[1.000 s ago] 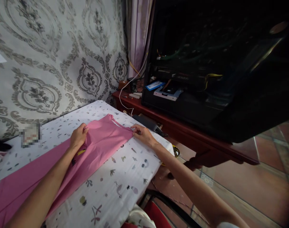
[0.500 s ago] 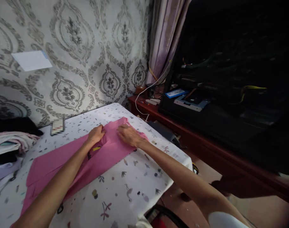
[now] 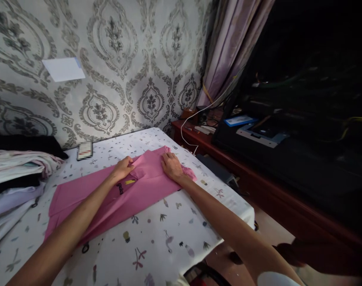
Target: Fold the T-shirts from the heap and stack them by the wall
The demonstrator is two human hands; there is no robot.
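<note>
A pink T-shirt with dark lettering and a small yellow print lies folded lengthwise on the white patterned cloth. My left hand pinches the shirt's fabric near its far edge, raising creases around the print. Farther right, my right hand rests on the shirt with its fingers stretched out over the cloth, close to the end where a bunched pink part sticks out. Some fingertips of the left hand are hidden.
A stack of folded clothes stands at the left. A small blurred card-like item is by the wall. On the right, a red-brown desk holds a large open black case and a white cable.
The view has shifted, so the scene sits farther right. My right hand has slid slightly right along the shirt and its fingers have flattened. My left hand keeps its pinch.
</note>
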